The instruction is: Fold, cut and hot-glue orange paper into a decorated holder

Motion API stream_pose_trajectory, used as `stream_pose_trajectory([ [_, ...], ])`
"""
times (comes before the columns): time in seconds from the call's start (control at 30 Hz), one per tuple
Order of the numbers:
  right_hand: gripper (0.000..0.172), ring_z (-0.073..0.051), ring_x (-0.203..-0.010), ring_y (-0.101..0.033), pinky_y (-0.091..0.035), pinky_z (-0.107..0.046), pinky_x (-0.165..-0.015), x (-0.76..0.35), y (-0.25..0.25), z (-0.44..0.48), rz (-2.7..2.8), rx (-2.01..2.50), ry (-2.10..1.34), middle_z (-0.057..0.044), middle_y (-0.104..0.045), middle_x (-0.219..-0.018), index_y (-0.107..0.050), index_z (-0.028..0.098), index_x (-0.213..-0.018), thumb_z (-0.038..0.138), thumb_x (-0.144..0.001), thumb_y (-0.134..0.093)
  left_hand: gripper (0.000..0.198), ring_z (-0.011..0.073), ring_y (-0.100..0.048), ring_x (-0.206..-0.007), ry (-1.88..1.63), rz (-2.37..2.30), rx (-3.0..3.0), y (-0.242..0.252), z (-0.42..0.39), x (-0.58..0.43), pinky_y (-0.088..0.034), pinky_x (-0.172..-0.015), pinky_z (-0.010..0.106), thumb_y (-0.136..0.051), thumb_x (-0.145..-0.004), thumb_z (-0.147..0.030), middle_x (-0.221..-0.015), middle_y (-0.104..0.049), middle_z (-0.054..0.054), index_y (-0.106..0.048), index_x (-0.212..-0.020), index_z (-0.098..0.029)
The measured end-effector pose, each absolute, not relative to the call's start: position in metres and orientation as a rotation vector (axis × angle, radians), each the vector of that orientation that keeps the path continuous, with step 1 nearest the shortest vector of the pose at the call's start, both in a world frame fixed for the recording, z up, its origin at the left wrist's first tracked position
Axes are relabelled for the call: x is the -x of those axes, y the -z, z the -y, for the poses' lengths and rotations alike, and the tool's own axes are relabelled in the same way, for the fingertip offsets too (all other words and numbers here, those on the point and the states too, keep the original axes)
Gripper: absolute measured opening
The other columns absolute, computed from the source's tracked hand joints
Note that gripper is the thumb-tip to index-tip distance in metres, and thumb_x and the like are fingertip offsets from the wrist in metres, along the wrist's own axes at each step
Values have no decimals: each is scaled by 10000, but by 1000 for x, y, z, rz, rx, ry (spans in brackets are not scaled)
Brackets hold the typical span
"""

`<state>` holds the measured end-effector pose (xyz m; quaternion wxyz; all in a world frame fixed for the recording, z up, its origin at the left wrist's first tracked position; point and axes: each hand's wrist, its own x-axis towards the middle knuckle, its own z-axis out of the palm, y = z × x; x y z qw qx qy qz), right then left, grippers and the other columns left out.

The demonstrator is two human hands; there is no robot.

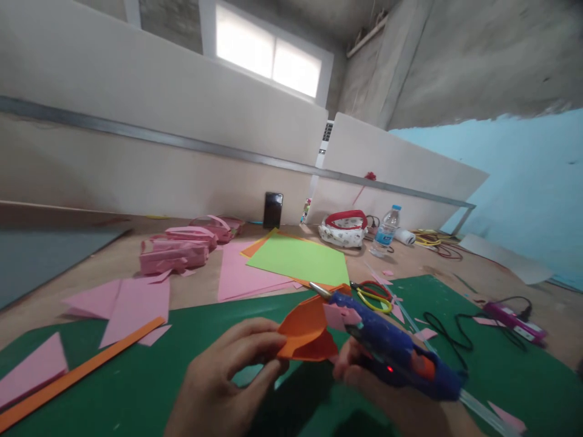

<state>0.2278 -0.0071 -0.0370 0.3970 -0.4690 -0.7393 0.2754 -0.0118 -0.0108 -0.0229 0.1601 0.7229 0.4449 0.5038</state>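
Note:
Between thumb and fingers, my left hand (237, 370) pinches a folded piece of orange paper (303, 331) by its left end. The piece curves open in the middle, above the green mat (200, 340). My right hand (364, 376) is wrapped round a blue hot glue gun (387, 334), partly hidden behind it. Its metal nozzle points up and left, past the orange piece's far edge, and a small red light glows on its body. A clear glue stick (487, 413) sticks out of the back. A pink paper scrap (340, 317) shows against the gun near the nozzle.
Green and orange sheets (300, 258) lie over pink paper (246, 273) beyond the mat. Pink paper bundles (177, 252) sit back left. Yellow-handled scissors (373, 297) rest behind the gun. A water bottle (386, 232), a phone (272, 209) and a purple power strip (514, 323) with black cord stand around.

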Motion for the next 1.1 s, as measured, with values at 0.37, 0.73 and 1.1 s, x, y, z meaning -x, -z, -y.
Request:
stream_pose_trajectory([
  [0.37, 74, -117, -561, -519, -405, -198, -494, -175, -6, 18, 1709, 1063, -482, 20, -587, -675, -601, 193, -777, 211, -711, -631, 138, 98, -673, -804, -1513, -1084, -2060, 25, 13, 4, -554, -675, 132, -671, -739, -224, -910, -671, -45, -665, -856, -297],
  [0.73, 112, -125, -599, -536, -426, -205, -535, -170, -20, 17, 1742, 1103, -536, 6, -605, -708, -596, 169, -807, 154, -696, -592, 60, 100, -665, -737, -1454, -976, -1876, 21, 17, -3, -554, -621, 141, -630, -773, -232, -856, -642, -25, -680, -780, -265],
  [1.1, 261, -197, -715, -646, -525, -255, -597, -216, -45, 29, 1660, 1387, -542, -12, -702, -836, -682, 248, -888, 370, -661, -721, 77, 115, -652, -810, -1496, -1313, -1489, 8, 17, 0, -501, -683, 120, -677, -670, -351, -883, -700, -44, -689, -628, -288],
])
